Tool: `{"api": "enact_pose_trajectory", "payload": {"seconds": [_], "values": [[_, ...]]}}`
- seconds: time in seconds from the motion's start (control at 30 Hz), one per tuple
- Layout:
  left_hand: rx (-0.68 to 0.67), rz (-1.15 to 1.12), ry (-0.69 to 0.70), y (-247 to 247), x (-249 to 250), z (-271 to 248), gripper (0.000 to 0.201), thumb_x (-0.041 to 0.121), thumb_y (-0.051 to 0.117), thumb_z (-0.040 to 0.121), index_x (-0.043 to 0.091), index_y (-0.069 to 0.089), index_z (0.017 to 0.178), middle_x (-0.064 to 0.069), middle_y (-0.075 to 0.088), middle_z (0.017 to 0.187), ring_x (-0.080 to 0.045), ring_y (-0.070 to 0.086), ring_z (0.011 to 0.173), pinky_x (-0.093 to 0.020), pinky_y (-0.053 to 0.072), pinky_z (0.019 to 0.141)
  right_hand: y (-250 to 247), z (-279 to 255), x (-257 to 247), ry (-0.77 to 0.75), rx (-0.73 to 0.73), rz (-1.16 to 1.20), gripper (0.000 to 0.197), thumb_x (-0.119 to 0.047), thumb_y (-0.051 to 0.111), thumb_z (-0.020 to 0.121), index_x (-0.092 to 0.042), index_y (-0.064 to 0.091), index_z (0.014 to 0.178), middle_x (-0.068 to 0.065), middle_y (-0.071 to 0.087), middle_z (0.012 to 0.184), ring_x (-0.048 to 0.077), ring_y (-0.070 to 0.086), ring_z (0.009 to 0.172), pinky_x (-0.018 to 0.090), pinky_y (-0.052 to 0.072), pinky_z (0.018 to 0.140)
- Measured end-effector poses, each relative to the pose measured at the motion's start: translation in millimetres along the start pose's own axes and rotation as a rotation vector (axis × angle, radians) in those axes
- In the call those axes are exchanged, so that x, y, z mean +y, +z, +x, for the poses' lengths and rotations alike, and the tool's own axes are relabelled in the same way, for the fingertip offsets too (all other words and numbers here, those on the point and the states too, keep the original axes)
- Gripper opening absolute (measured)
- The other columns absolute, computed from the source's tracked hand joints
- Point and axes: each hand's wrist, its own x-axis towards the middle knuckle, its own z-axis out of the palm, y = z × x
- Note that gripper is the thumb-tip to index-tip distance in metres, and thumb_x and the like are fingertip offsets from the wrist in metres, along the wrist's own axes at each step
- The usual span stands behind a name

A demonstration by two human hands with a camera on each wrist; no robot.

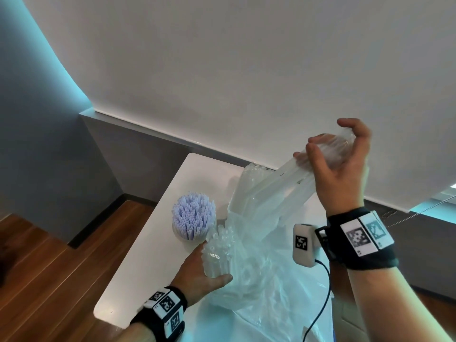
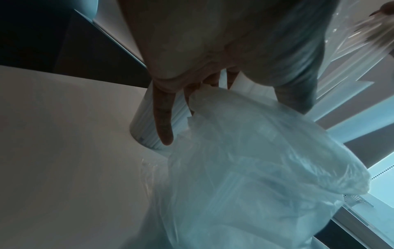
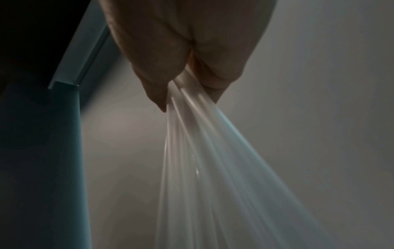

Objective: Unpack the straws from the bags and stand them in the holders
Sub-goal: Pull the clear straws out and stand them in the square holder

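My right hand point(image 1: 338, 154) is raised over the table and grips the top end of a bundle of clear straws point(image 1: 278, 191) that slants down to the left; in the right wrist view the clear straws point(image 3: 204, 168) fan out below my fingers point(image 3: 155, 94). My left hand point(image 1: 197, 270) holds a clear plastic bag point(image 1: 237, 262) with more clear straws inside, thumb across its front. In the left wrist view the bag point(image 2: 245, 160) bulges under my fingers point(image 2: 163, 123). A round holder point(image 1: 193, 217) full of pale purple straws stands just beyond my left hand.
The white table point(image 1: 153, 255) has its left edge close to my left hand, with wood floor point(image 1: 61, 267) below. Loose clear plastic point(image 1: 276, 312) spreads over the near part of the table. A white wall rises behind. A cable hangs from my right wrist camera point(image 1: 303, 245).
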Motion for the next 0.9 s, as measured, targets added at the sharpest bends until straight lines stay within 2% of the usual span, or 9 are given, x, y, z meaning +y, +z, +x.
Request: {"api": "enact_pose_trajectory", "payload": {"seconds": [0.17, 0.3, 0.4, 0.5, 0.57, 0.63, 0.7, 0.8, 0.9], "values": [[-0.008, 0.000, -0.001, 0, -1, 0, 0.085, 0.051, 0.091, 0.053, 0.032, 0.053, 0.126, 0.016, 0.069, 0.113, -0.002, 0.064, 0.107, -0.038, 0.050, 0.101, 0, 10, 0, 0.006, 0.084, 0.130, 0.046, 0.001, 0.062, 0.092, -0.018, 0.035, 0.124, 0.022, 0.062, 0.096, 0.042, 0.070, 0.073, 0.061, 0.056, 0.076], [0.004, 0.013, 0.003, 0, 2, -1, 0.081, 0.050, 0.090, 0.053, 0.033, 0.054, 0.124, 0.018, 0.069, 0.111, 0.002, 0.064, 0.105, -0.034, 0.050, 0.099, 4, 13, 5, -0.010, 0.120, 0.127, 0.046, 0.000, 0.063, 0.093, -0.018, 0.034, 0.124, 0.023, 0.063, 0.097, 0.042, 0.070, 0.074, 0.060, 0.056, 0.076], [0.001, 0.021, -0.005, 1, 3, -1, 0.084, 0.052, 0.090, 0.052, 0.033, 0.053, 0.125, 0.018, 0.068, 0.113, 0.002, 0.063, 0.106, -0.032, 0.050, 0.098, 9, 7, 20, 0.011, 0.062, 0.071, 0.046, -0.001, 0.063, 0.093, -0.019, 0.034, 0.123, 0.022, 0.064, 0.097, 0.040, 0.071, 0.074, 0.058, 0.057, 0.075], [0.011, 0.038, -0.023, 0, 2, -1, 0.089, 0.054, 0.089, 0.051, 0.033, 0.051, 0.128, 0.018, 0.066, 0.115, 0.002, 0.061, 0.107, -0.029, 0.050, 0.098, 12, -4, 44, 0.065, -0.039, -0.044, 0.045, -0.006, 0.064, 0.093, -0.027, 0.038, 0.122, 0.010, 0.067, 0.097, 0.032, 0.073, 0.077, 0.057, 0.057, 0.076], [0.014, 0.045, -0.026, 1, 2, -1, 0.090, 0.055, 0.089, 0.050, 0.033, 0.051, 0.128, 0.020, 0.065, 0.115, 0.002, 0.061, 0.107, -0.029, 0.049, 0.098, 12, -13, 61, 0.085, -0.112, -0.189, 0.043, -0.010, 0.066, 0.091, -0.030, 0.041, 0.121, 0.000, 0.069, 0.096, 0.019, 0.072, 0.083, 0.045, 0.057, 0.082], [0.019, 0.029, -0.028, 1, 3, -2, 0.088, 0.052, 0.090, 0.051, 0.034, 0.051, 0.127, 0.021, 0.066, 0.113, 0.003, 0.061, 0.105, -0.030, 0.049, 0.099, 14, -21, 75, 0.113, -0.195, -0.337, 0.042, -0.015, 0.069, 0.089, -0.030, 0.044, 0.120, -0.011, 0.070, 0.095, 0.001, 0.066, 0.087, 0.022, 0.051, 0.081], [0.018, 0.008, -0.027, 1, 3, -2, 0.085, 0.049, 0.091, 0.052, 0.035, 0.052, 0.126, 0.021, 0.068, 0.112, 0.003, 0.063, 0.104, -0.032, 0.050, 0.100, 16, -29, 88, 0.151, -0.298, -0.410, 0.042, -0.017, 0.070, 0.088, -0.032, 0.046, 0.119, -0.017, 0.069, 0.097, -0.005, 0.061, 0.091, 0.010, 0.044, 0.078], [0.009, -0.009, -0.023, 1, 3, -3, 0.084, 0.047, 0.091, 0.054, 0.036, 0.052, 0.127, 0.022, 0.068, 0.113, 0.002, 0.063, 0.105, -0.034, 0.050, 0.100, 16, -39, 108, 0.160, -0.451, -0.562, 0.043, -0.026, 0.070, 0.088, -0.036, 0.052, 0.126, -0.016, 0.063, 0.116, 0.007, 0.052, 0.111, 0.028, 0.042, 0.098], [0.013, -0.030, -0.026, 0, 5, -4, 0.083, 0.042, 0.092, 0.055, 0.035, 0.052, 0.127, 0.021, 0.069, 0.112, 0.004, 0.064, 0.104, -0.032, 0.050, 0.099, 17, -46, 122, 0.130, -0.650, -0.780, 0.046, -0.046, 0.051, 0.097, -0.046, 0.041, 0.141, -0.019, 0.041, 0.148, 0.015, 0.026, 0.142, 0.045, 0.022, 0.116]]}}
